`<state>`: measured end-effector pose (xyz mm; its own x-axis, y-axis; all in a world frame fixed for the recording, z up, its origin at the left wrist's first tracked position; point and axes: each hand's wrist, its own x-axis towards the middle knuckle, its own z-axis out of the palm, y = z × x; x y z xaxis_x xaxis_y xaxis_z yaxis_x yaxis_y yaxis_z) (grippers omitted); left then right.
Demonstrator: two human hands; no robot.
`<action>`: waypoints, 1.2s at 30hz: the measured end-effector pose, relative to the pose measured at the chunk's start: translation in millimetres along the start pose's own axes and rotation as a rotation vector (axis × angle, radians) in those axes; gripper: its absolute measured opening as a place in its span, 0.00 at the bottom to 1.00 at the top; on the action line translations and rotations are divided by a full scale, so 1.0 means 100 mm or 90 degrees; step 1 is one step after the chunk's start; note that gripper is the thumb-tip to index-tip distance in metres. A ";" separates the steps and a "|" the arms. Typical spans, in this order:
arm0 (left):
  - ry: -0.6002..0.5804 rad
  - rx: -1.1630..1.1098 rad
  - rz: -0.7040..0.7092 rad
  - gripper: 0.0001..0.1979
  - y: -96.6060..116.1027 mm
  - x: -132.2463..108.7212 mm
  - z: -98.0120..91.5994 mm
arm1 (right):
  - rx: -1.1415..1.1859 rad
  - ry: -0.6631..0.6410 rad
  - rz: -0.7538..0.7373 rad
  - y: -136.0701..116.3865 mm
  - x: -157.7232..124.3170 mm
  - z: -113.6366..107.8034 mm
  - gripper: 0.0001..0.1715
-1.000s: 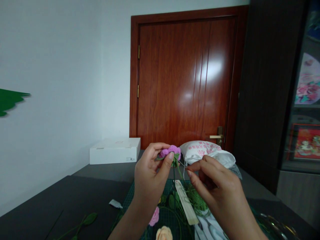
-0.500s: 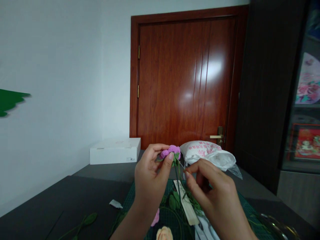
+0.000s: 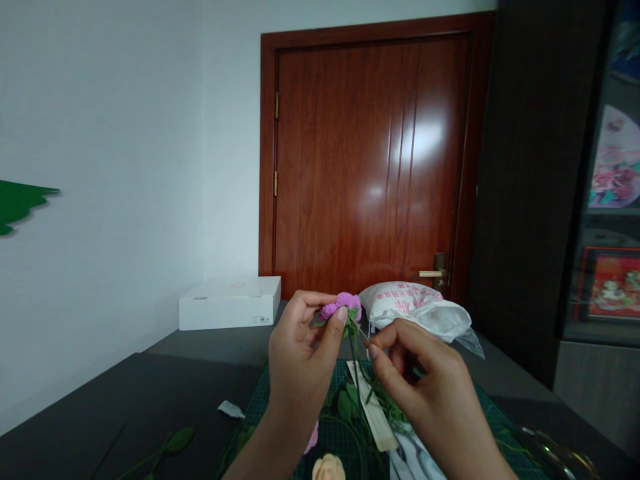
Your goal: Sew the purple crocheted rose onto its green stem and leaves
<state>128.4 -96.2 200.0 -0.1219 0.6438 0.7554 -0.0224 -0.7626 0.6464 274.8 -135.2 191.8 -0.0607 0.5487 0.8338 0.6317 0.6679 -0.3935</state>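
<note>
A purple crocheted flower [image 3: 349, 303] with a green base and a thin green stem is pinched between the thumb and fingers of my left hand [image 3: 303, 357]. My right hand [image 3: 425, 377] pinches a thin, pale needle [image 3: 361, 330] between thumb and forefinger. The needle's far end meets the green base of the flower, and my left thumb covers part of that spot. Green yarn hangs below the flower beside the stem. Under my hands lie green leaves [image 3: 346, 404], a pink flower [image 3: 313, 438] partly behind my left forearm, and a peach flower [image 3: 329, 467].
A green cutting mat [image 3: 260, 393] lies on the dark table, with a beige strip [image 3: 373, 413] on it. Scissors-like metal handles [image 3: 550, 453] are at right, a leafy stem [image 3: 179, 440] at left. Behind stand a white box [image 3: 227, 312] and a white bag [image 3: 400, 299].
Almost nothing differs. The needle and my right fingertips have shifted very slightly toward the flower, while my left hand keeps its hold.
</note>
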 end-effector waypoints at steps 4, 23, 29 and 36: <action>0.005 0.005 0.003 0.05 -0.01 -0.02 0.01 | 0.003 0.002 0.021 -0.01 -0.01 0.02 0.09; -0.101 0.123 0.164 0.09 -0.02 0.02 -0.08 | 0.058 0.053 0.037 -0.02 -0.02 0.09 0.11; -0.058 0.115 0.159 0.05 -0.02 0.01 -0.08 | 0.046 0.054 0.006 -0.03 -0.03 0.08 0.11; -0.009 0.110 0.148 0.06 -0.04 -0.01 -0.09 | 0.019 0.015 -0.008 -0.03 -0.04 0.06 0.10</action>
<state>120.2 -94.0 195.4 -0.0897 0.4546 0.8862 0.1741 -0.8689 0.4633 269.2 -136.6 187.0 -0.0505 0.5284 0.8475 0.6081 0.6894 -0.3936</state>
